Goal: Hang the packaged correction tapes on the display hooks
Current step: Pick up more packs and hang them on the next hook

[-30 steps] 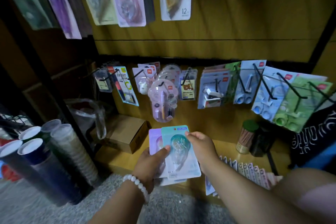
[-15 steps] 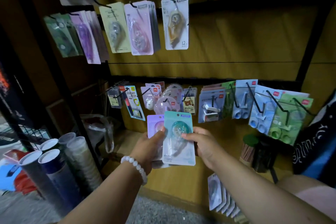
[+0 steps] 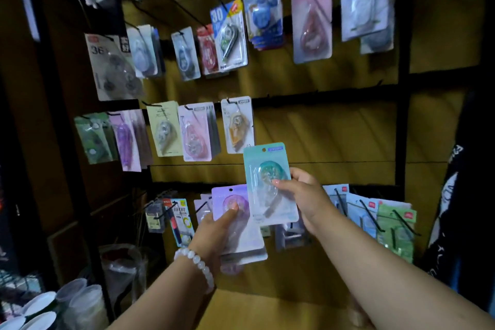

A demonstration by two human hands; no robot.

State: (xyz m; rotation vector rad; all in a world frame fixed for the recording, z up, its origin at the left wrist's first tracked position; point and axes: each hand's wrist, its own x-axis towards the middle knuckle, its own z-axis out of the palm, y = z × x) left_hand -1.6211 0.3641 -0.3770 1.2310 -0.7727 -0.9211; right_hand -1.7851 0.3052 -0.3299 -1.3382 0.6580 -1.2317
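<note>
Teal pack (image 3: 270,182): your right hand (image 3: 302,195) pinches it clear, hole up for hooking; left hand (image 3: 214,230) grips the stack (image 3: 241,230).

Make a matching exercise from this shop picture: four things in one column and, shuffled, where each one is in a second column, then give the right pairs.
Things
1. teal pack
2. purple pack
3. bead bracelet
4. orange pack

Places
A. on the left wrist
B. hanging on a middle-row hook
C. gripped by the right hand
D. on top of the stack in the left hand

Pairs: 1-C, 2-D, 3-A, 4-B
</note>
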